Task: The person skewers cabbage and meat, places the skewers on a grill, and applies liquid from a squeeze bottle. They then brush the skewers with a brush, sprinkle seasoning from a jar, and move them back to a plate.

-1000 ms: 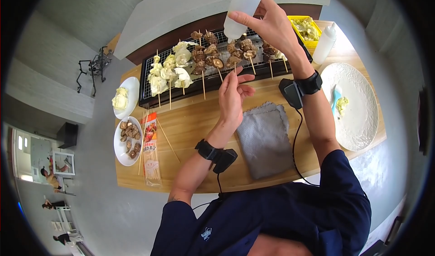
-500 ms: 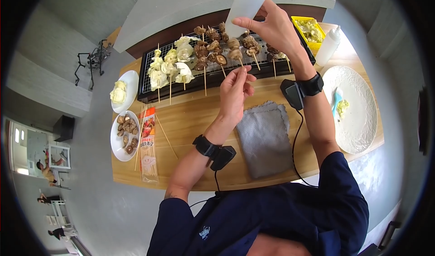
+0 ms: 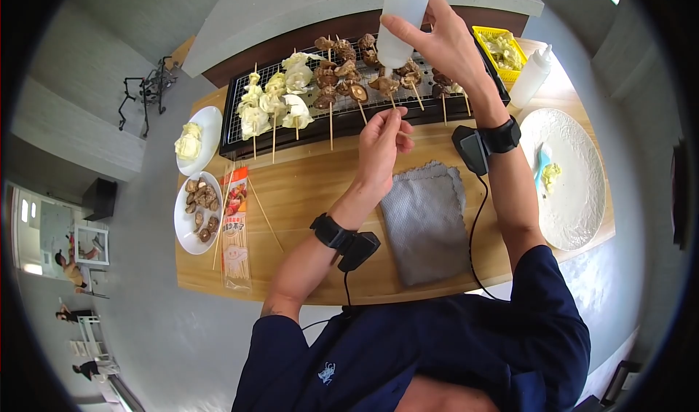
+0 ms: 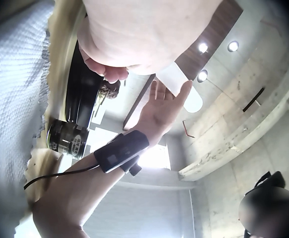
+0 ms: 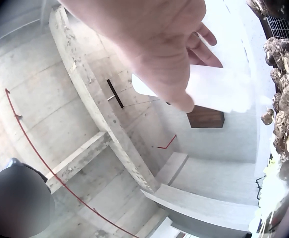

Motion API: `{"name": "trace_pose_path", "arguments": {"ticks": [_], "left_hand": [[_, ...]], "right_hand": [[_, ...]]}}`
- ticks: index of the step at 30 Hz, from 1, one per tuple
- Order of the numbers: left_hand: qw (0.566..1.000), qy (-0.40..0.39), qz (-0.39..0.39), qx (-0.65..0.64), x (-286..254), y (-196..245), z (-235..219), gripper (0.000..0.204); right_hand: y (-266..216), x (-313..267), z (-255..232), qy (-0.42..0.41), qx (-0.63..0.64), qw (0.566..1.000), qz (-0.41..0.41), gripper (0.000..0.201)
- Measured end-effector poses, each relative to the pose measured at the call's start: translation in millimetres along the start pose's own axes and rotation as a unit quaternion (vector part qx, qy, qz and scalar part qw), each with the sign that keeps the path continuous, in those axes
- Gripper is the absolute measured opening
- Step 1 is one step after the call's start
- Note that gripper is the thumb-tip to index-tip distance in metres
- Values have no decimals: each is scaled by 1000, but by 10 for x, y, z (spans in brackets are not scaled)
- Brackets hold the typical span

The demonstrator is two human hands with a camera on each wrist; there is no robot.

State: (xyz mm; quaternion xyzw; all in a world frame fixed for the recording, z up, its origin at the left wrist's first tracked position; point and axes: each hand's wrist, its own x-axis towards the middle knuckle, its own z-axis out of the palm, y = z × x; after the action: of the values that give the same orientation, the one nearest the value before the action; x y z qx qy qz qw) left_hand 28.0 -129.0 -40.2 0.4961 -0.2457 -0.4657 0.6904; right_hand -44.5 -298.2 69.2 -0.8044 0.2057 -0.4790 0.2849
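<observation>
My right hand grips a white squeeze bottle, tipped with its nozzle down over the grill. Right below the nozzle lies a mushroom skewer. My left hand pinches the bare end of that skewer's stick at the grill's front edge, thumb and fingertips together. In the right wrist view the bottle lies between thumb and fingers. More mushroom skewers and cabbage skewers rest on the black grill, their sticks pointing toward me.
A grey cloth lies before the grill. To the right are a second bottle, a yellow basket of cabbage and a large plate with a blue brush. On the left stand two plates and a skewer packet.
The bottle has shifted right and stands more upright, its nozzle now over the held skewer. My left fingers, spread earlier, have closed on the stick, and its mushrooms appear turned.
</observation>
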Motion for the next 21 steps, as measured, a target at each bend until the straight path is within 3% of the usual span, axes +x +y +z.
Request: {"name": "trace_pose_path", "arguments": {"ticks": [6, 11, 14, 16, 20, 21], "left_hand": [[999, -7, -25, -28, -43, -28, 19, 31], [996, 12, -64, -68, -90, 50, 71, 39], [991, 28, -96, -85, -125, 67, 104, 45], [972, 29, -171, -159, -162, 65, 111, 49], [960, 35, -168, -221, -230, 6, 36, 50], [965, 66, -134, -217, -227, 3, 24, 50]], "right_hand": [[-102, -30, -35, -50, 18, 999, -7, 64], [32, -30, 57, -13, 24, 999, -27, 62], [-19, -25, 28, -21, 33, 999, -31, 61], [-34, -24, 29, -28, 28, 999, -23, 61], [-42, -35, 71, -29, 29, 999, -15, 63], [-51, -42, 85, -30, 24, 999, -16, 64]]}}
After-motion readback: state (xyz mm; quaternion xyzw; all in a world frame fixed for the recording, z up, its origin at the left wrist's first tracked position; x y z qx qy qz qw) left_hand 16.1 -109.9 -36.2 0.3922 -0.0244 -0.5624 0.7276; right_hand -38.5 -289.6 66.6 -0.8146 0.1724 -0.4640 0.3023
